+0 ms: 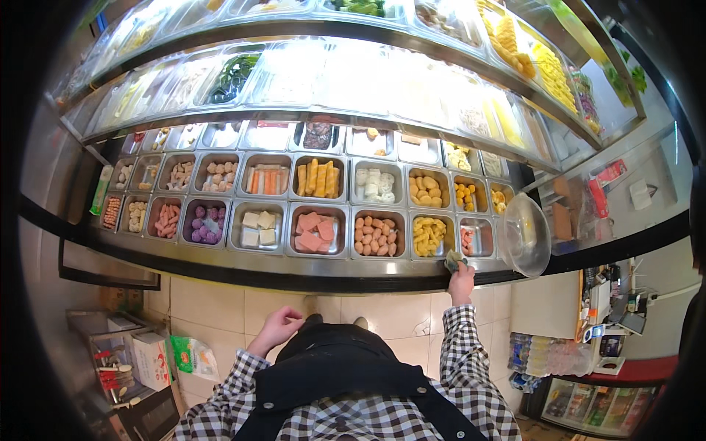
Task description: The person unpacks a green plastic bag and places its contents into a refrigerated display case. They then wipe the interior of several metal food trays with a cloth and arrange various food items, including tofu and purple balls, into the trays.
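Observation:
My right hand is at the front ledge of a food display case, gripping a crumpled greenish cloth. The cloth touches the steel rim just below a pan of yellow curled pieces and a pan with a few small pink pieces. To the right of this hand, a clear plastic bowl leans tilted at the edge of the pans. My left hand hangs in front of my black apron, away from the case, its fingers loosely bent with nothing seen in them.
Rows of steel pans hold pink slices, purple balls and white blocks. Above them, shelves of clear tubs sit behind a metal rail. A shelf unit stands behind left; wrapped bottles lie right.

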A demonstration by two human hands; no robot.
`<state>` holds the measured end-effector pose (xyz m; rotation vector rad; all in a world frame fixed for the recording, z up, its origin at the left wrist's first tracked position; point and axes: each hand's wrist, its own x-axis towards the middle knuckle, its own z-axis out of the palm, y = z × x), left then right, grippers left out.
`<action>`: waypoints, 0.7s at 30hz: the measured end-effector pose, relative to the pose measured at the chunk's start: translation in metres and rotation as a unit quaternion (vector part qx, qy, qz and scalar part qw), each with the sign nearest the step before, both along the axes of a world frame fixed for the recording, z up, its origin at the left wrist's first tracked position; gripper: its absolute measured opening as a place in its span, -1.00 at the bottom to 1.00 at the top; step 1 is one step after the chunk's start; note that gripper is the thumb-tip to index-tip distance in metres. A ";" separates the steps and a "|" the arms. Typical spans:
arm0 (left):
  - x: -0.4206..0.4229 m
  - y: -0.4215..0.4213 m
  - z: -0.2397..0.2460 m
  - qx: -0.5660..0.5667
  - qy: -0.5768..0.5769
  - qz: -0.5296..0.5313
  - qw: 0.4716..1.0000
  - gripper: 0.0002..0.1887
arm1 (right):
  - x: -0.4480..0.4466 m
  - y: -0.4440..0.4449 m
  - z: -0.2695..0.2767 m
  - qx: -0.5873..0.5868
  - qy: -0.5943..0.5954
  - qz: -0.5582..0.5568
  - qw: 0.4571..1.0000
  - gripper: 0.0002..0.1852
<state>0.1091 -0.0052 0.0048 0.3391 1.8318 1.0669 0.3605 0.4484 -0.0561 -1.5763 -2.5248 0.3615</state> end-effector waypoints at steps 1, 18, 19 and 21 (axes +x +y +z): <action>0.012 0.009 0.004 -0.018 -0.016 -0.018 1.000 -0.83 | 0.003 0.004 -0.001 -0.028 0.021 -0.023 0.999 -0.68; 0.190 0.156 0.047 0.266 -0.231 0.324 0.878 -0.63 | -0.028 -0.202 0.087 -0.346 0.340 0.183 0.855 -0.74; 0.186 0.153 0.047 0.252 -0.221 0.359 0.871 -0.65 | -0.029 -0.208 0.089 -0.286 0.336 0.240 0.865 -0.77; 0.178 0.146 0.046 0.229 -0.224 0.427 0.846 -0.69 | -0.028 -0.221 0.094 -0.178 0.295 0.326 0.880 -0.80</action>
